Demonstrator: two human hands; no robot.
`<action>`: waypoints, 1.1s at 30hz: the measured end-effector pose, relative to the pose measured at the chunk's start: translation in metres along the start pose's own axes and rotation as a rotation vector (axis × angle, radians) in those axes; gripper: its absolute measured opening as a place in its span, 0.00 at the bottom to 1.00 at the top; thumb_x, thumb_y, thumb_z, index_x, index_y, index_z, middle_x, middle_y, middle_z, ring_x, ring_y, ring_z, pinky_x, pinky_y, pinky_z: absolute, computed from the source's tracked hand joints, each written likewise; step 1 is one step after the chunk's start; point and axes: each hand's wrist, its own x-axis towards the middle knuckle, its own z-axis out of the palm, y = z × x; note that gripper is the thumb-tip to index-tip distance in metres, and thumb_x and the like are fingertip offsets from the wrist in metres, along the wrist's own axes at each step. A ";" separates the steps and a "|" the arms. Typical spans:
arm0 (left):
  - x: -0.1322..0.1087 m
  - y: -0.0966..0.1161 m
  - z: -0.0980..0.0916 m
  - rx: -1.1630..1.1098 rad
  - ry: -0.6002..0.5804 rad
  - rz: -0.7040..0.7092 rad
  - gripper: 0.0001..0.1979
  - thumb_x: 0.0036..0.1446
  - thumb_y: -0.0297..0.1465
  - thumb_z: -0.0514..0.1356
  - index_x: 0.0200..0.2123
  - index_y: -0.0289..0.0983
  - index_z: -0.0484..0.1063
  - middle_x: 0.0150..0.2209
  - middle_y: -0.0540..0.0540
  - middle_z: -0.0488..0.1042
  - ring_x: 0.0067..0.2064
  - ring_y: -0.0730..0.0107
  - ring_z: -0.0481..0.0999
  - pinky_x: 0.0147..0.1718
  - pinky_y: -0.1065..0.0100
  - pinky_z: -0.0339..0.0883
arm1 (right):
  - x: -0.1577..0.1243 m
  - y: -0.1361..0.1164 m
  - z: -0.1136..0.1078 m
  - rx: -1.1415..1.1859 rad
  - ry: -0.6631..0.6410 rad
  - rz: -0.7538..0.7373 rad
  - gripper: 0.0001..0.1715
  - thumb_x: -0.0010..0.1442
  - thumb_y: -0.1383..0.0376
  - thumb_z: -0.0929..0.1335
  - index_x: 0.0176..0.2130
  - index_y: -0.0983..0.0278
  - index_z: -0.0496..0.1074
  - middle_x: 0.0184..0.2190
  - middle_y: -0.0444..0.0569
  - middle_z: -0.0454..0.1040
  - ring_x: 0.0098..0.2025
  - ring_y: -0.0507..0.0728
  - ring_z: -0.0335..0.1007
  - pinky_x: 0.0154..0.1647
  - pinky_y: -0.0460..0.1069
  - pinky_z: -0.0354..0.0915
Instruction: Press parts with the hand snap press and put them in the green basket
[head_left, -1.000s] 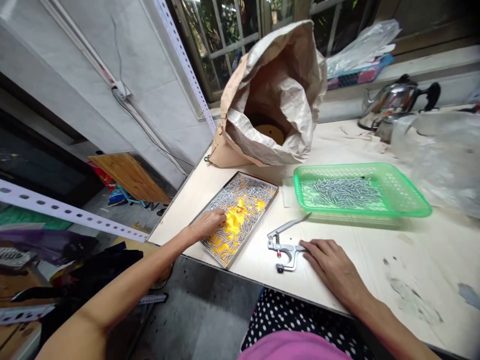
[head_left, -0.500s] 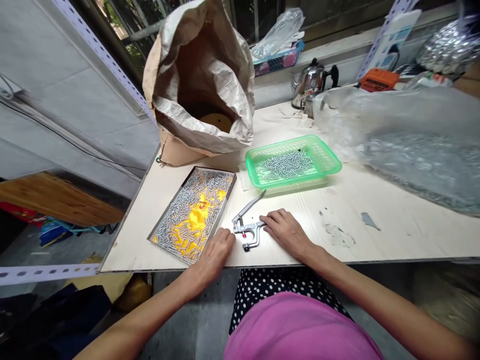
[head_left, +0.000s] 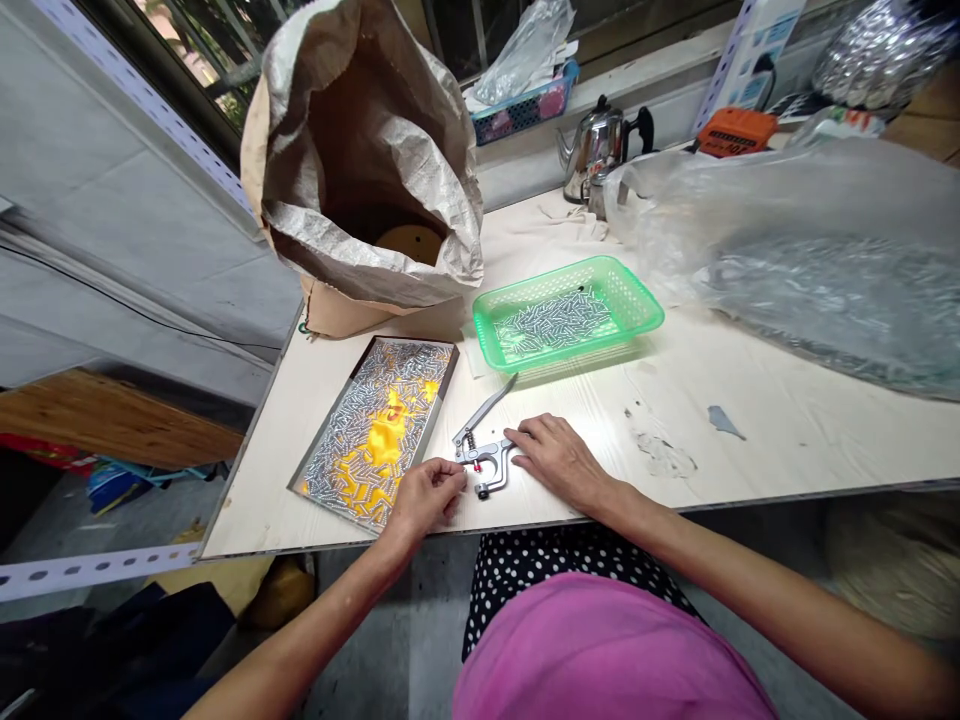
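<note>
Snap-fastener pliers point(head_left: 486, 455) in grey metal lie on the table between my hands, handles spread and jaw toward me. My right hand point(head_left: 556, 462) has its fingertips and thumb closed at the end of the lower handle. My left hand point(head_left: 429, 498) is beside the jaw, thumb and fingers pinched together at its red-tipped part. Whatever is between those fingers is too small to make out. Left of the pliers, a shallow tray point(head_left: 447, 388) with a yellow bottom holds many small silvery metal pins. Beyond the pliers, a green plastic basket point(head_left: 643, 300) contains more such pins.
A large open paper sack point(head_left: 292, 230) stands at the back left. On the right lies a big clear plastic bag point(head_left: 817, 270) of shiny pieces. A metal kettle point(head_left: 600, 150) and an orange box point(head_left: 736, 132) are at the back. The table's front edge is near my body.
My left hand has turned, and its thumb and fingers now show pinched beside the pliers' jaw. My right hand stays at the handle. The whole view has shifted slightly.
</note>
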 end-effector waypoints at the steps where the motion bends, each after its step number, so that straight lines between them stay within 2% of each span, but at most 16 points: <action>1: 0.001 0.002 0.002 -0.093 -0.011 -0.038 0.14 0.48 0.40 0.63 0.30 0.34 0.71 0.21 0.52 0.69 0.19 0.75 0.65 0.18 0.72 0.61 | 0.000 0.000 0.000 0.001 0.001 0.002 0.20 0.58 0.64 0.72 0.50 0.65 0.71 0.40 0.51 0.73 0.43 0.60 0.62 0.42 0.54 0.59; 5: 0.000 0.007 0.008 -0.253 -0.029 -0.082 0.19 0.41 0.43 0.68 0.29 0.33 0.70 0.23 0.50 0.71 0.19 0.78 0.66 0.17 0.75 0.62 | 0.000 0.000 0.000 0.002 0.004 0.010 0.19 0.58 0.64 0.72 0.49 0.64 0.71 0.40 0.51 0.73 0.43 0.60 0.62 0.43 0.54 0.59; 12: 0.000 0.004 0.015 -0.294 -0.001 -0.146 0.23 0.38 0.46 0.70 0.29 0.33 0.71 0.18 0.53 0.67 0.18 0.78 0.65 0.16 0.76 0.60 | 0.000 0.000 -0.001 0.008 0.014 0.015 0.19 0.58 0.65 0.72 0.49 0.64 0.71 0.40 0.50 0.73 0.43 0.60 0.62 0.43 0.54 0.59; 16: 0.001 0.007 0.016 -0.290 0.034 -0.179 0.24 0.37 0.47 0.70 0.29 0.33 0.71 0.21 0.52 0.69 0.18 0.80 0.64 0.14 0.76 0.57 | 0.001 0.000 0.000 0.017 0.010 0.010 0.19 0.58 0.65 0.72 0.49 0.65 0.71 0.40 0.51 0.73 0.43 0.60 0.63 0.43 0.54 0.59; 24: -0.004 0.020 0.021 -0.254 0.046 -0.255 0.22 0.37 0.45 0.69 0.30 0.35 0.70 0.20 0.55 0.66 0.18 0.80 0.63 0.14 0.78 0.51 | 0.001 0.000 -0.001 0.019 -0.031 0.023 0.17 0.60 0.65 0.70 0.50 0.63 0.71 0.40 0.52 0.73 0.44 0.60 0.62 0.43 0.54 0.58; 33: 0.001 0.020 0.020 -0.172 0.039 -0.296 0.18 0.40 0.41 0.69 0.28 0.34 0.71 0.20 0.52 0.69 0.17 0.79 0.63 0.13 0.77 0.53 | 0.002 0.001 -0.001 0.019 -0.038 0.022 0.15 0.61 0.65 0.69 0.49 0.63 0.71 0.40 0.52 0.73 0.43 0.61 0.62 0.43 0.54 0.57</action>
